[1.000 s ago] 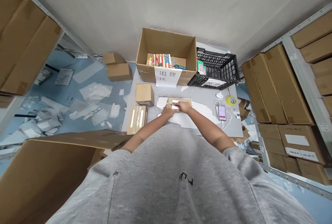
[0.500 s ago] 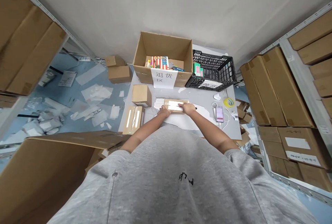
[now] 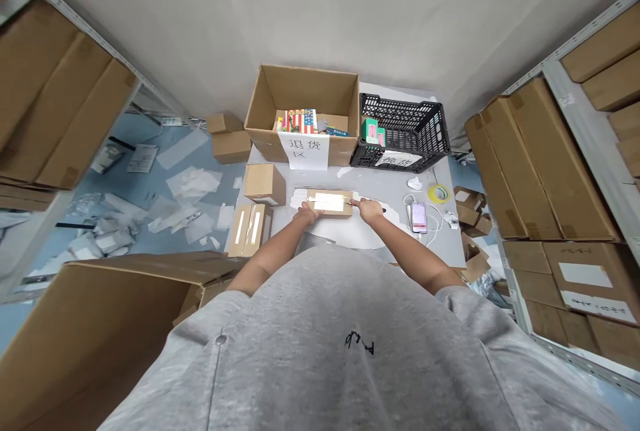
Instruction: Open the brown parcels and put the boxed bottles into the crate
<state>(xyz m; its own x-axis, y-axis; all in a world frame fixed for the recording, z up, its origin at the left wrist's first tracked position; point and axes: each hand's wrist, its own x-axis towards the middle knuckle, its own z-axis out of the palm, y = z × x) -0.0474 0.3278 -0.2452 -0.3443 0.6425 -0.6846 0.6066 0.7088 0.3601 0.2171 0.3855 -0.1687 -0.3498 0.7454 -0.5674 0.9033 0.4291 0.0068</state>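
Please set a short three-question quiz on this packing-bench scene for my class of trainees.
1. True or false: the black plastic crate stands to the right of the open cardboard box.

2. Which thing is the person's left hand touching?
A) a flat cardboard parcel with a white label
B) a smartphone
C) a roll of yellow tape

3. Fill in the blank: the white paper sign on the front of the box reads ____.

Key: 1. True. 2. A. 3. 退货区
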